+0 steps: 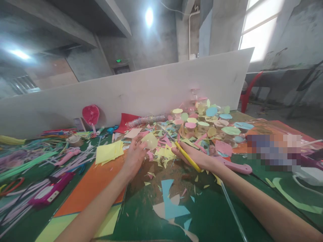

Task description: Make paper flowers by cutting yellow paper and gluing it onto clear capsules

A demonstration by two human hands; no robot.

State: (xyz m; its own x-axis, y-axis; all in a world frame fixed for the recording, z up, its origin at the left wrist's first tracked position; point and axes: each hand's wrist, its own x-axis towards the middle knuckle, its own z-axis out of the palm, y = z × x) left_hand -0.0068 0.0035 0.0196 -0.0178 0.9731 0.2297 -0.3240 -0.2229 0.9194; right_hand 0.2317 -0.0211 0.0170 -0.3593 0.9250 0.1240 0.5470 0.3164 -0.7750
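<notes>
Holding yellow strip (193,163) w/ R hand (188,151)

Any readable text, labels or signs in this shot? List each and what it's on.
No legible text anywhere.
Small glowing green rectangular wall sign: too small to read.
White label on the magenta plastic case: too blurred to read.
Small white-and-green tube: markings too small to read.

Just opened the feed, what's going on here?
A person works over a green table littered with cut paper scraps. The right hand holds a yellow strip; the left hand is beside a pale yellow paper piece. Coloured paper circles lie heaped beyond.
</notes>
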